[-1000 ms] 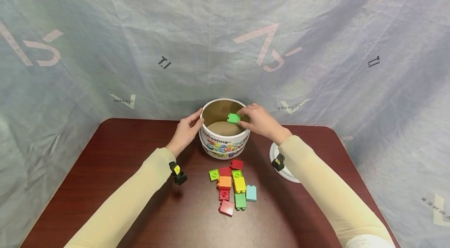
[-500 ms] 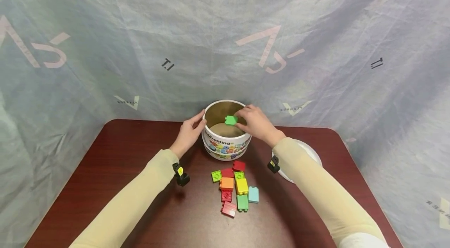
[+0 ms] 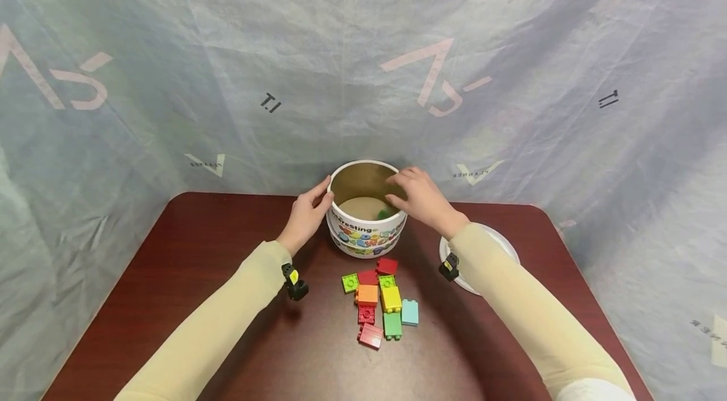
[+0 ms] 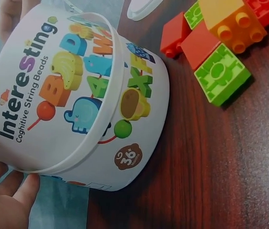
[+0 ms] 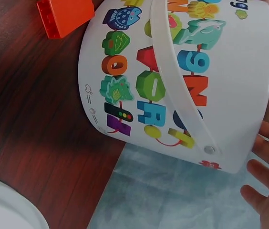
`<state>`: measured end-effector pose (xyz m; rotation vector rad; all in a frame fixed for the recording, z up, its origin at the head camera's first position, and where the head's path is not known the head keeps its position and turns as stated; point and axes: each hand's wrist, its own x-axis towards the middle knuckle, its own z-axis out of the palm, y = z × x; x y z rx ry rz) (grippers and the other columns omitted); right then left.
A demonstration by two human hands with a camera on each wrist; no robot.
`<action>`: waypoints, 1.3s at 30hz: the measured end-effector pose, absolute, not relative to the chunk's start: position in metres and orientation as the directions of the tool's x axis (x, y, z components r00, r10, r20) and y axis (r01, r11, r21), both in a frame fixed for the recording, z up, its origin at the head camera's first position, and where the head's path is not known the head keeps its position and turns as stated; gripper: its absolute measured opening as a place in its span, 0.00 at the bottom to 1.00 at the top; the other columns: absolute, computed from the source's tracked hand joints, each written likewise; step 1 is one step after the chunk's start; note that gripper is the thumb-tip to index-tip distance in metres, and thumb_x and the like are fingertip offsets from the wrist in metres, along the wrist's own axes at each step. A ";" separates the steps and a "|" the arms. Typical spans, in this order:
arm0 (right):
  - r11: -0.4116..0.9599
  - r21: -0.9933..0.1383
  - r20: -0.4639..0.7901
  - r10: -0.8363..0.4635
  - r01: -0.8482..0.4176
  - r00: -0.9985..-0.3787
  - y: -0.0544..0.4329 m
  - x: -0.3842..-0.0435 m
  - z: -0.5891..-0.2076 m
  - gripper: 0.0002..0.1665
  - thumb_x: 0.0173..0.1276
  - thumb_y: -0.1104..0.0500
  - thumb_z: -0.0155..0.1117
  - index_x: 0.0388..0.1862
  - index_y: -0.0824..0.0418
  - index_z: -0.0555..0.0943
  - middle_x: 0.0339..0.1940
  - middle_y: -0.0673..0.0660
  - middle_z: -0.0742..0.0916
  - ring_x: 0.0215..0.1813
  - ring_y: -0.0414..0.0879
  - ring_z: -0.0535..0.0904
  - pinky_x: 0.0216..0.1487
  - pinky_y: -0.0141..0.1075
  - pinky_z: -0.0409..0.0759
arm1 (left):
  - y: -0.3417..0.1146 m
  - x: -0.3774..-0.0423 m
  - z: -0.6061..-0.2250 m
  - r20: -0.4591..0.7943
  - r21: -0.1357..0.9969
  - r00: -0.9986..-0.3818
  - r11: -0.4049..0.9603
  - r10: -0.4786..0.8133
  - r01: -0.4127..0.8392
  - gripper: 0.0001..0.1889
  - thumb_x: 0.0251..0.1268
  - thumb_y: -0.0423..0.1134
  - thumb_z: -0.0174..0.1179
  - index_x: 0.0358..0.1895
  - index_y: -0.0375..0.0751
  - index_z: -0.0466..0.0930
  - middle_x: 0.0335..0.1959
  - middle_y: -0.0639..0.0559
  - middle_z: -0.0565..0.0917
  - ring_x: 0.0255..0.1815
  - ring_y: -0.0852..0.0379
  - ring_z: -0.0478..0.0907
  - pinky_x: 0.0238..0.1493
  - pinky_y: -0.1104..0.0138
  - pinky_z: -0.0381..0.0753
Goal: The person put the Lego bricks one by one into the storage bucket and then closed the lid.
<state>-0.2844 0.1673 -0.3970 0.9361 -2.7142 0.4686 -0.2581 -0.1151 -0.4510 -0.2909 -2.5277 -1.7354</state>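
A white bucket with printed letters and animals stands upright near the back of the table. My left hand rests its fairly straight fingers against the bucket's left side and rim. At the opposite side is my right hand, its fingers spread over the rim and apart, holding nothing. A green toy brick lies on the bucket's floor, partly hidden by the front wall. In front of the bucket is a group of toy bricks, among them an orange brick, a yellow brick and a light blue brick.
A round white lid lies to the right, partly under my right forearm. Grey fabric hangs behind the dark red table. A white handle hangs across the bucket's front.
The green brick left my right hand and now lies at the bottom of the bucket. My right fingers have spread and drawn slightly right. My left hand stays at the bucket.
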 end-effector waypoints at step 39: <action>0.662 -0.384 0.354 -0.538 -0.643 -0.765 0.228 -0.202 -0.398 0.19 0.69 0.58 0.76 0.58 0.59 0.85 0.54 0.54 0.87 0.61 0.52 0.78 0.61 0.51 0.80 | -0.117 -0.263 -0.455 0.137 0.928 -0.982 0.331 0.129 0.173 0.29 0.82 0.44 0.55 0.81 0.52 0.64 0.81 0.51 0.64 0.80 0.49 0.63 0.76 0.54 0.69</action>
